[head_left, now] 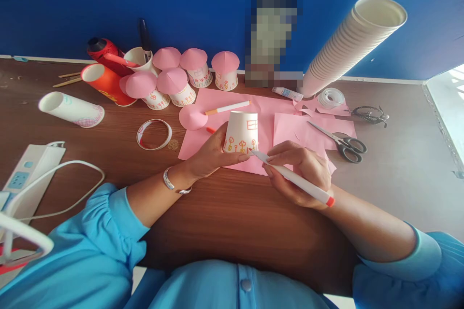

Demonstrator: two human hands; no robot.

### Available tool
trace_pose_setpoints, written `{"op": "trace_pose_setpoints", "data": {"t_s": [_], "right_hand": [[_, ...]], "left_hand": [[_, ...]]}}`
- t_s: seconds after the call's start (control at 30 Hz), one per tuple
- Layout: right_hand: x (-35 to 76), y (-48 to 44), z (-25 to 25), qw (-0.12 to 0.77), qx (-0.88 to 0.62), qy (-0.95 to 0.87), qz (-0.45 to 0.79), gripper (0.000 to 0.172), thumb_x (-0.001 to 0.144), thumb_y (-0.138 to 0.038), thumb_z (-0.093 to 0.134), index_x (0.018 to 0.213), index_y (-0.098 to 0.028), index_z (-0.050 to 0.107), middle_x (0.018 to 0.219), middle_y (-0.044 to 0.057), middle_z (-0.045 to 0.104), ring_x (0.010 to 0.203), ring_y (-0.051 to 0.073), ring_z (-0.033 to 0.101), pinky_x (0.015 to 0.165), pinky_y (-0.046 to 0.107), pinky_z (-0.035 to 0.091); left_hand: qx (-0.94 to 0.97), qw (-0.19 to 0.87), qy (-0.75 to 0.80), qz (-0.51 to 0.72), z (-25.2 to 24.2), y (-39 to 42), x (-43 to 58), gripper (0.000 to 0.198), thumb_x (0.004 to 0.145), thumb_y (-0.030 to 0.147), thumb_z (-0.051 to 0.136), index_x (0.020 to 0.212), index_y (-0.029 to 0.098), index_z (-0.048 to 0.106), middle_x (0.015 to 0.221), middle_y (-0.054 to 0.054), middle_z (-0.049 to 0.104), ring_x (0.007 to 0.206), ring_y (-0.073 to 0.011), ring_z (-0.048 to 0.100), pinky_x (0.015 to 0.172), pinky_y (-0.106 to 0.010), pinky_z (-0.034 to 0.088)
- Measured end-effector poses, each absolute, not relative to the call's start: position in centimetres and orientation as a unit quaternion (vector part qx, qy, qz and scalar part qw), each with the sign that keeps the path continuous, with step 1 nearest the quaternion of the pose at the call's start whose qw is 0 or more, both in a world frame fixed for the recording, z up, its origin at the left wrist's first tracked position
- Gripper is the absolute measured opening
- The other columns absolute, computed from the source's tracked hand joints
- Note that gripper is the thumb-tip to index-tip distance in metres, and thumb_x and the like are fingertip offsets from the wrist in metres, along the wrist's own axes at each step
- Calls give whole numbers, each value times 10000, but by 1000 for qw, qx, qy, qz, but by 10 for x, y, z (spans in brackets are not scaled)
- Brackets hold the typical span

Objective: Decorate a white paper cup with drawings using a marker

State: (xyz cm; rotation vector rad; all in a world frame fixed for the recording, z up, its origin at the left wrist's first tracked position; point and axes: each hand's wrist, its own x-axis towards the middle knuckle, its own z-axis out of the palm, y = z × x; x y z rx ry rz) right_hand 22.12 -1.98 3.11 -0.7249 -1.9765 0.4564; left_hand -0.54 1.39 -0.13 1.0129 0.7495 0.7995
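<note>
My left hand (212,154) is closed round an upside-down white paper cup (237,128), which carries drawn flowers near its lower rim and a window outline higher up. In my right hand (302,171) is a white felt-tip pen (299,184) with a red end; its tip meets the cup's lower right side. Under and behind the cup lie pink paper sheets (261,106). A pink paper cone (193,118) rests just left of the cup, and an orange-capped marker (228,107) lies behind it.
Several cups with pink cone roofs (224,63) stand by the blue wall. A tall paper cup stack (353,46) leans at the back right. Scissors (342,142), clear tape (330,98) and a tape ring (154,134) lie around. A power strip (32,174) sits at left.
</note>
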Motion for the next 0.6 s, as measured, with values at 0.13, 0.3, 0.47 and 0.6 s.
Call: {"op": "trace_pose_setpoints", "data": {"t_s": [0.13,0.3,0.47,0.6], "right_hand": [[220,-19,32,469,-296,-812,182,213,911,-82,682,1039,-249,651,799,33,741,642,194,743,487,294,574],[220,-19,33,469,-295,-813,179,178,919,-93,679,1016,-237,638,789,37,736,639,188,740,486,286,570],[220,-18,33,460,-293,-819,179,185,923,-97,673,1023,-247,629,786,32,728,649,187,737,481,284,563],[219,-19,32,458,-299,-818,176,171,929,-99,670,1014,-239,619,787,36,727,657,186,740,499,282,573]], "left_hand": [[463,735,339,360,-4,14,-6,595,745,349,940,1221,251,597,1136,-56,689,1031,-245,671,870,-398,534],[464,735,342,358,-3,14,-6,603,745,358,945,1223,249,594,1129,-50,675,991,-219,651,870,-390,530],[463,736,342,356,-3,14,-6,606,745,357,948,1224,250,593,1131,-58,688,998,-233,656,866,-393,527],[468,734,339,358,-5,15,-6,607,749,355,946,1229,248,591,1122,-56,680,1001,-228,652,865,-385,532]]}}
